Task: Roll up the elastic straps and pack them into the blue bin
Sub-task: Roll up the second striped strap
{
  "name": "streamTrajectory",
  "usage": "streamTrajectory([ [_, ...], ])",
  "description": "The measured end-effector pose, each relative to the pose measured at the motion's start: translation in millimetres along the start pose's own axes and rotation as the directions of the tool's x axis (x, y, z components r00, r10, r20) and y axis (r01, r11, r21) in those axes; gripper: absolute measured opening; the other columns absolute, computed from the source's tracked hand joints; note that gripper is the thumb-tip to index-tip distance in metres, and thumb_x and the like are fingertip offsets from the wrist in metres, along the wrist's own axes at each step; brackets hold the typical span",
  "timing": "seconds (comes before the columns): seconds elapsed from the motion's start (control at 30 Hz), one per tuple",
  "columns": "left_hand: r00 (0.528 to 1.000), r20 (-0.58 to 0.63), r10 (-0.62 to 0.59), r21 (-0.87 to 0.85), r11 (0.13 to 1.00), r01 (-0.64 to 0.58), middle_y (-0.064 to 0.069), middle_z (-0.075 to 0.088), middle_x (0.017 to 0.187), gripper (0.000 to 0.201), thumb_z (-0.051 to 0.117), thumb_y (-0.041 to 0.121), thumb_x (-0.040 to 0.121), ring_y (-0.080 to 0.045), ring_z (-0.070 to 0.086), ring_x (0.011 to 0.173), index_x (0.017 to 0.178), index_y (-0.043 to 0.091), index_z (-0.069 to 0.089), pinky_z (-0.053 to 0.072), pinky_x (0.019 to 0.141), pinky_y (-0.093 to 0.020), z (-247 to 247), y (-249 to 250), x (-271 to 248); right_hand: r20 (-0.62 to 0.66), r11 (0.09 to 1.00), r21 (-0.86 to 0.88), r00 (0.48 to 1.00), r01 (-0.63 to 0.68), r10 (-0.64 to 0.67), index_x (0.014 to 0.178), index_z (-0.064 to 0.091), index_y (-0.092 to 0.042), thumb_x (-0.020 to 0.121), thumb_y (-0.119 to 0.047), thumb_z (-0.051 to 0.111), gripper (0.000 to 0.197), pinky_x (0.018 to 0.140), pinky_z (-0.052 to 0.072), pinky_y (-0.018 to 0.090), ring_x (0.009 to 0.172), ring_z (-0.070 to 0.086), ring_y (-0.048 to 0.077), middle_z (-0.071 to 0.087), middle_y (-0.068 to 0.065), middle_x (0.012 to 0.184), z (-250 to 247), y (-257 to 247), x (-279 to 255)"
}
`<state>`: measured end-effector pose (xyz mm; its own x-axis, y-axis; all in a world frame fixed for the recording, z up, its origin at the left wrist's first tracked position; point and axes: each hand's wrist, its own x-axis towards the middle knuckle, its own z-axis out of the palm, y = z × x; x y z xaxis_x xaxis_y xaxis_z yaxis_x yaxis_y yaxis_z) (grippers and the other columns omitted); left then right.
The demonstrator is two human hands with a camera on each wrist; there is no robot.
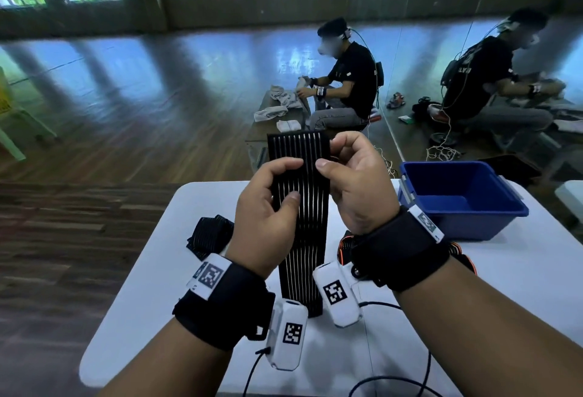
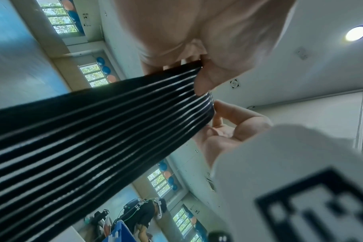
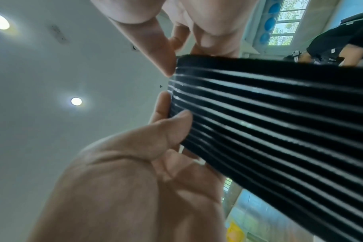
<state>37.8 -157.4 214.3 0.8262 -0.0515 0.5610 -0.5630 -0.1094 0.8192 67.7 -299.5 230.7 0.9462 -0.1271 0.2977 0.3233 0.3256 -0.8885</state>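
I hold a black elastic strap with thin white stripes (image 1: pixel 299 239) upright over the white table (image 1: pixel 164 270); its lower end reaches down to the tabletop. My left hand (image 1: pixel 288 180) pinches its upper part, thumb on the front, and shows in the left wrist view (image 2: pixel 199 77) too. My right hand (image 1: pixel 331 156) grips the strap's right edge near the top corner (image 3: pixel 175 55). The strap (image 2: pixel 93 139) fills both wrist views (image 3: pixel 280 122). The empty blue bin (image 1: pixel 457 197) stands at the table's right rear. A bundled black strap (image 1: pixel 208 235) lies left of my left wrist. An orange-and-black strap (image 1: pixel 345 246) lies under my right wrist.
Black cables (image 1: pixel 394 381) run over the table's near edge. The table's left edge (image 1: pixel 132 254) drops to a wooden floor. Beyond the table a person (image 1: pixel 347 81) sits at a low table with cloths, next to a wall mirror (image 1: pixel 489 81).
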Motion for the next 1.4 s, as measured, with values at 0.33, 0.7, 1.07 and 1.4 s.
streamTrajectory([
  [0.33,0.990,-0.097,-0.102,-0.101,0.991,0.092,0.001,0.065,0.128,0.056,0.052,-0.012,0.083,-0.010,0.060,0.122,0.128,0.021,0.059,0.049,0.103,-0.031,-5,-28,31,0.171,0.895,-0.424,0.959,-0.134,0.225,0.095,0.070,-0.029,0.075,0.004,0.069,0.038,0.081,0.056,0.031,0.087,0.066,0.010,0.071,-0.006,0.094,-32,94,-62],
  [0.7,0.949,-0.005,-0.314,-0.037,0.949,0.314,0.004,0.067,0.120,0.056,0.053,-0.015,0.083,0.001,0.067,0.101,0.121,0.025,0.064,0.056,0.081,-0.019,3,-118,67,0.049,0.540,-0.692,0.716,-0.479,0.697,0.098,0.068,-0.036,0.068,-0.006,0.080,0.044,0.086,0.059,0.045,0.095,0.070,0.022,0.070,0.001,0.106,-68,162,-148],
  [1.07,0.872,0.147,-0.467,0.320,0.856,0.405,0.006,0.063,0.104,0.048,0.062,-0.010,0.073,-0.014,0.063,0.097,0.111,0.020,0.061,0.052,0.080,-0.022,14,-241,66,-0.271,0.358,-0.655,0.649,-0.666,0.710,0.098,0.060,-0.043,0.067,-0.029,0.084,0.042,0.083,0.059,0.041,0.095,0.068,0.022,0.067,0.001,0.106,-76,177,-198],
  [1.4,0.853,0.207,-0.479,0.311,0.859,0.407,-0.001,0.057,0.113,0.063,0.067,-0.010,0.080,-0.009,0.058,0.092,0.137,0.009,0.047,0.046,0.065,-0.005,39,-275,102,-0.268,0.325,-0.741,0.703,-0.587,0.659,0.130,0.052,-0.036,0.076,-0.032,0.081,0.061,0.104,0.047,0.029,0.116,0.053,0.008,0.044,-0.013,0.130,-52,190,-189],
])
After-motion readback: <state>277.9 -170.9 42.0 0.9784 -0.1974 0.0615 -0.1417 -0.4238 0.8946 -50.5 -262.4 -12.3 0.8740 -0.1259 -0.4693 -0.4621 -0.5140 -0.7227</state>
